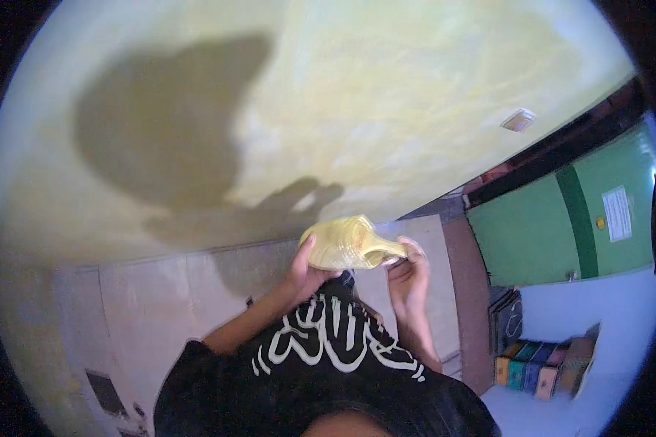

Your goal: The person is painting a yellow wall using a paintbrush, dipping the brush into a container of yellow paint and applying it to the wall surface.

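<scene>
In front of my chest, I hold a pale yellow, glossy, rounded thing (337, 244) with fine ridges across it. Its wide end lies to the left, and a narrower, strip-like part runs off to the right. The frame does not show clearly what kind of thing it is. My left hand (304, 264) grips the wide end from below, thumb up along its side. At the narrow end, the fingers of my right hand (410, 273) are closed on the tip; part of that grip is blurred.
A yellow wall (415, 131) rises ahead, carrying my shadow and a small switch plate (518, 120). At the right stands a green door (536, 240) bearing a white sheet (617, 213). Several coloured upright boxes or binders (536, 366) stand on the floor at lower right.
</scene>
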`<state>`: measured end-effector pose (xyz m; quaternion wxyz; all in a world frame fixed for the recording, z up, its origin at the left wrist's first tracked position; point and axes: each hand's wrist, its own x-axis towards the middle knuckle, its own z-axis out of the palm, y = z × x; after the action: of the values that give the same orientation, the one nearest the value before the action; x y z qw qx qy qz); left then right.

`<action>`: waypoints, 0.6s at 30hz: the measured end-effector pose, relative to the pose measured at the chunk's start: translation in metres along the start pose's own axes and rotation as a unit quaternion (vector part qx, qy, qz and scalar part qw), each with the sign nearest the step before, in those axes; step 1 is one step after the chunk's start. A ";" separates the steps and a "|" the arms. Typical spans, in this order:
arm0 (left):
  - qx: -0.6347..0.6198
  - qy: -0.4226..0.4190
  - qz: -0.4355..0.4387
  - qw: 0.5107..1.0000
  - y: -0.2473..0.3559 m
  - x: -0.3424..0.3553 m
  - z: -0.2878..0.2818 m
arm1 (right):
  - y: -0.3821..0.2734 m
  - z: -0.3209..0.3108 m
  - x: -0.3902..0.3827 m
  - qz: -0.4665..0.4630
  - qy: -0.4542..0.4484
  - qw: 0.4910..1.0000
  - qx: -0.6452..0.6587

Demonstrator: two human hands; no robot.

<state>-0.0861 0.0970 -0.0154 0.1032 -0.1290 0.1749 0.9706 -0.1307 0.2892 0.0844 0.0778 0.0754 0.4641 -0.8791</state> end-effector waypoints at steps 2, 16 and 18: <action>-0.008 -0.008 0.013 1.000 0.004 -0.005 0.003 | 0.004 -0.002 -0.001 0.014 -0.023 1.000 -0.013; 0.035 -0.022 -0.042 0.998 -0.006 -0.009 0.014 | -0.002 -0.018 -0.027 -0.118 0.026 0.991 -0.053; 0.033 0.006 -0.046 0.998 -0.005 -0.009 0.025 | -0.014 -0.023 -0.031 -0.148 0.002 0.988 -0.049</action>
<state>-0.0815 0.1093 0.0089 0.1504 -0.1394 0.2015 0.9578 -0.1023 0.3180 0.0895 -0.0507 0.0034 0.5126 -0.8571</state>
